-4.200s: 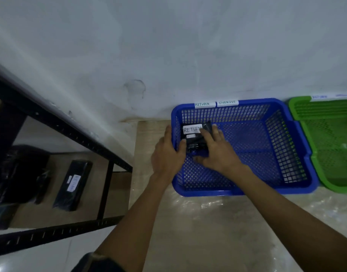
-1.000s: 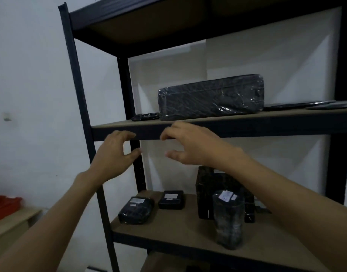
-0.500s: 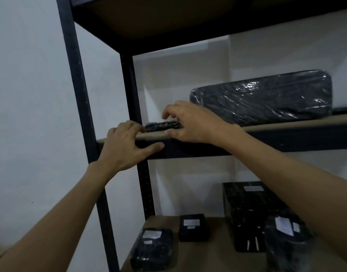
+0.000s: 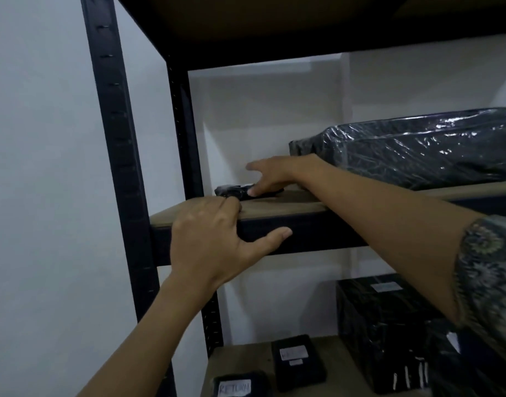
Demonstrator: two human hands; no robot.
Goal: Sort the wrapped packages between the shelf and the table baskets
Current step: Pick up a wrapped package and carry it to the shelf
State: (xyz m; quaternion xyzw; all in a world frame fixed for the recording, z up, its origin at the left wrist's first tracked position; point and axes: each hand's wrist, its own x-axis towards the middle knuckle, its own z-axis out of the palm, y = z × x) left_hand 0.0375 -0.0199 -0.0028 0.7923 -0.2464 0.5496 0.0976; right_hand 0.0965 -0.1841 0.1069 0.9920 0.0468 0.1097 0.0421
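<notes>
Black wrapped package (image 4: pixel 234 191) lies at the left end of the shelf (image 4: pixel 303 206) — the right hand (image 4: pixel 270 174) rests spread fingers (image 4: pixel 253 192) on it, not pinching yet. The left hand (image 4: pixel 208 239) holds the shelf edge. Best to slide it forward, then grab.

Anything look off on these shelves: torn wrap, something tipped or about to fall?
Nothing stands out. The small package under the right hand lies flat on the upper shelf; the large package beside it has wrinkled wrap, no visible tear. Lower-shelf packages sit flat, labels up.
</notes>
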